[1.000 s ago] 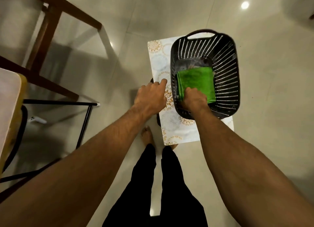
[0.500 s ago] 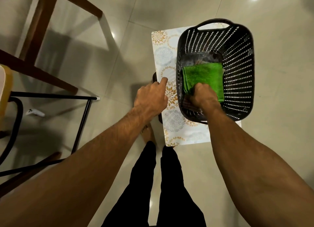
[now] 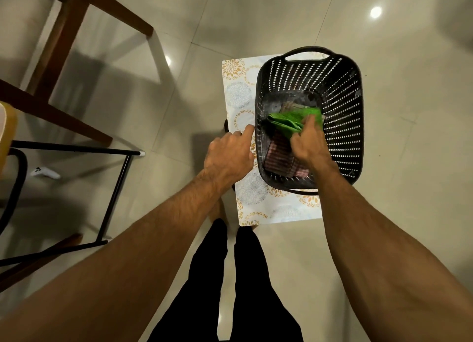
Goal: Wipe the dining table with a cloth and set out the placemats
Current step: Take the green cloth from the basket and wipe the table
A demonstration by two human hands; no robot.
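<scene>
Head view: green cloth (image 3: 289, 121) lay flat in basket (image 3: 343, 126) half second ago. Now bunched, one end lifted, pinched between thumb and fingers of right hand (image 3: 311, 147). Striped folded mats (image 3: 279, 157) uncovered beneath (likely placemats). Cloth nearly out, so wiping not begun. Left hand (image 3: 227, 157) holds nothing, loose on stool top (image 3: 238, 95), forefinger against basket's left wall. Basket on stool's right side. Glossy tiled floor (image 3: 396, 162); wooden table legs (image 3: 58, 42) far left, black metal frame (image 3: 115, 195), small white object (image 3: 46, 173) on floor.

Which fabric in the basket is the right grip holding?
The green cloth: the right grip pinches it, bunched up. The pink striped folded fabric lies flat beneath it on the floor of the basket.
</scene>
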